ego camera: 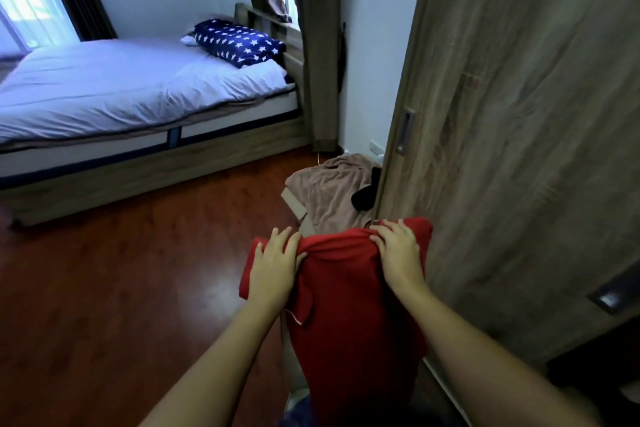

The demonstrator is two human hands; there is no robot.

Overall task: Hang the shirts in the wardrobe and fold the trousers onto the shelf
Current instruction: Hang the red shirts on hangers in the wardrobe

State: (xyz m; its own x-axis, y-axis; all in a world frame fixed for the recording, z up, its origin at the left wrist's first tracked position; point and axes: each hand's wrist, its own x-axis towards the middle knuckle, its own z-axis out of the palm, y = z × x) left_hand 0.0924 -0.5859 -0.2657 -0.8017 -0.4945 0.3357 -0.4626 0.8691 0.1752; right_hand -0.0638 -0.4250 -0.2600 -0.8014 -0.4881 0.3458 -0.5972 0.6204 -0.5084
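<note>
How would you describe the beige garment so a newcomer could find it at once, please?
Start at the wooden wardrobe door on the right. At its foot, on the floor, lies the crumpled beige garment. Unlike the red garment in both hands, it lies untouched, beside something black.

Head view, close, angled down past wardrobe door toward floor.

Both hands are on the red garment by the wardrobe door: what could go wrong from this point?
The red garment is bunched where the left hand and right hand grip it, so it may end up creased. The wardrobe door stands close to the right hand and could snag cloth. The beige cloth on the floor could be stepped on.
</note>
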